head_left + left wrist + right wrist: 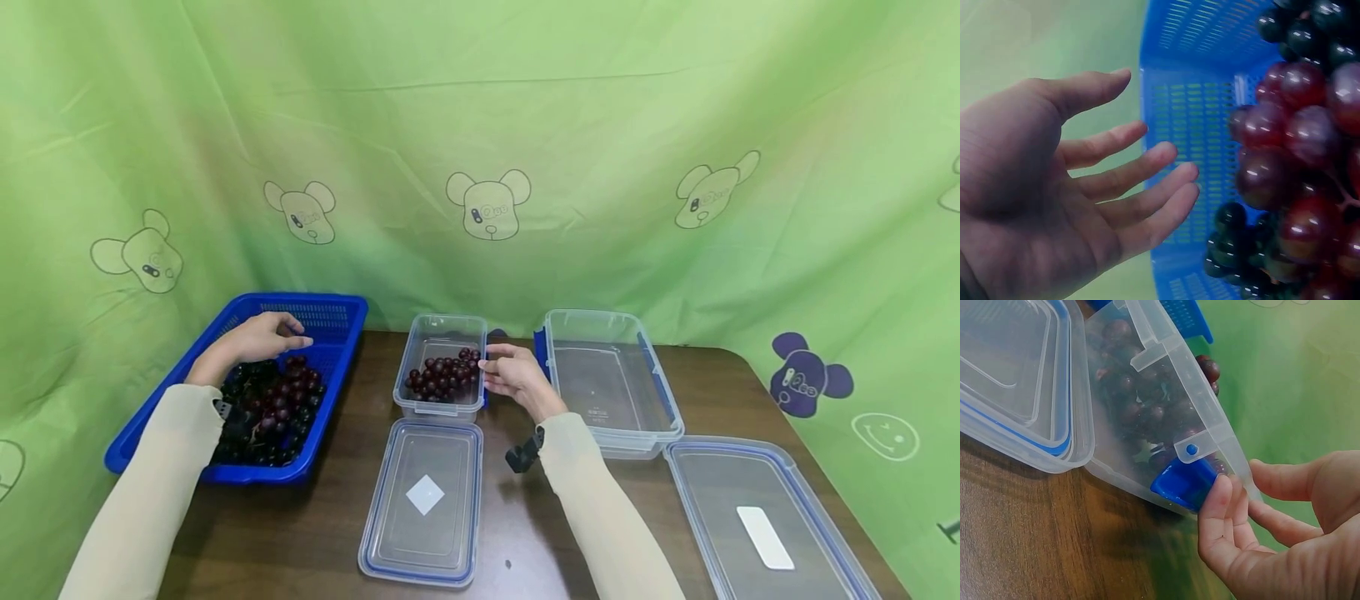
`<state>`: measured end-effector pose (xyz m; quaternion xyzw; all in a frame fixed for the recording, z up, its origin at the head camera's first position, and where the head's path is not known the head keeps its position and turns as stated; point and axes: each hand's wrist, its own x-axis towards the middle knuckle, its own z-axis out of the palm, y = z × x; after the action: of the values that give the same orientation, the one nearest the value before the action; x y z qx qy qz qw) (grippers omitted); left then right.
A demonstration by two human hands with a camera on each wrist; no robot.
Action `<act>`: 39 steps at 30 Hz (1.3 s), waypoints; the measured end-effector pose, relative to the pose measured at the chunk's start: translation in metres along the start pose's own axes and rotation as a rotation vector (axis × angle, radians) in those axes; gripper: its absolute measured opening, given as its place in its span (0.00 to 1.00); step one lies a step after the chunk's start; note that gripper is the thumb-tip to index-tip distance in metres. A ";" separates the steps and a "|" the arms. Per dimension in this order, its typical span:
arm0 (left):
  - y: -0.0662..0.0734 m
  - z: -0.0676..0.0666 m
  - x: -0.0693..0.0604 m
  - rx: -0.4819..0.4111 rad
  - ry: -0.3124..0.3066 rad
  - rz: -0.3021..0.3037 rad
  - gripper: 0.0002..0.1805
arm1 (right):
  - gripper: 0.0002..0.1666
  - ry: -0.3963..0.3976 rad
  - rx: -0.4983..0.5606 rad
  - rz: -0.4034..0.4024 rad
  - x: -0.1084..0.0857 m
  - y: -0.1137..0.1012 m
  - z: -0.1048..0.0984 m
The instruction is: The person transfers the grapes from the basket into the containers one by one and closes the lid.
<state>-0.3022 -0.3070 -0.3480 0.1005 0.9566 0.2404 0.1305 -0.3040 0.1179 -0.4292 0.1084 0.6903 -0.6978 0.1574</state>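
Note:
My left hand (262, 337) hovers over the blue basket (352, 333), fingers spread and holding nothing; in the left wrist view the hand (1085, 181) is beside red grapes (1313, 134). Dark green grapes (258, 454) and red grapes lie in the basket. My right hand (517, 379) grips the right side of the small clear container (440, 408), which holds a bunch of red grapes (442, 377). From the right wrist, the fingers of that hand (1285, 519) rest against the blue latch (1185, 484), with the thumb near the rim.
A clear lid (423, 542) lies in front of the small container. At the right stand a larger clear container (600, 375) with blue latches and, nearer, its large lid (742, 475). A green curtain (585, 125) hangs behind the wooden table (525, 533).

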 end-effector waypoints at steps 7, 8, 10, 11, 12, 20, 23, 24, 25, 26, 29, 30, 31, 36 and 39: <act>-0.009 0.006 -0.001 0.005 -0.064 -0.027 0.36 | 0.32 0.006 -0.020 -0.004 0.000 -0.003 -0.001; -0.010 0.006 -0.001 0.008 -0.068 -0.029 0.37 | 0.32 0.007 -0.019 -0.007 0.001 -0.003 -0.001; -0.009 0.007 0.000 0.017 -0.066 -0.031 0.37 | 0.32 0.007 -0.019 -0.011 0.001 -0.004 -0.002; -0.009 0.007 0.000 0.023 -0.063 -0.030 0.37 | 0.33 0.007 -0.018 -0.012 0.001 -0.005 -0.002; -0.009 0.008 0.001 0.027 -0.062 -0.029 0.37 | 0.33 0.007 -0.018 -0.013 0.001 -0.005 -0.002; -0.003 0.014 0.007 0.024 -0.107 -0.064 0.38 | 0.33 0.008 -0.021 -0.004 0.000 -0.005 -0.002; -0.001 0.017 0.009 0.048 -0.115 -0.074 0.35 | 0.33 0.001 -0.016 -0.004 -0.001 -0.004 0.000; -0.001 0.018 0.009 0.053 -0.121 -0.072 0.30 | 0.33 0.000 -0.015 -0.003 -0.002 -0.004 0.000; -0.001 0.019 0.010 0.052 -0.126 -0.069 0.26 | 0.33 0.000 -0.014 -0.002 -0.002 -0.003 0.000; -0.002 0.020 0.011 0.045 -0.136 -0.068 0.22 | 0.33 -0.001 -0.013 -0.002 -0.002 -0.003 0.000; -0.002 0.025 0.013 0.042 -0.162 -0.055 0.25 | 0.33 0.002 -0.014 -0.001 -0.002 -0.002 0.001; -0.002 0.026 0.013 0.053 -0.165 -0.051 0.26 | 0.33 0.003 -0.016 -0.002 -0.001 -0.002 0.001; -0.002 0.027 0.014 0.065 -0.163 -0.046 0.26 | 0.33 0.003 -0.018 -0.003 -0.001 -0.002 0.001; 0.002 0.033 0.017 0.129 -0.154 -0.049 0.25 | 0.32 0.008 -0.030 0.000 -0.001 -0.002 0.001; 0.004 0.035 0.018 0.156 -0.158 -0.064 0.20 | 0.32 0.009 -0.028 0.001 0.000 -0.001 0.001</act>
<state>-0.3083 -0.2835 -0.3794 0.0982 0.9619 0.1520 0.2048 -0.3042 0.1168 -0.4278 0.1096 0.7007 -0.6875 0.1561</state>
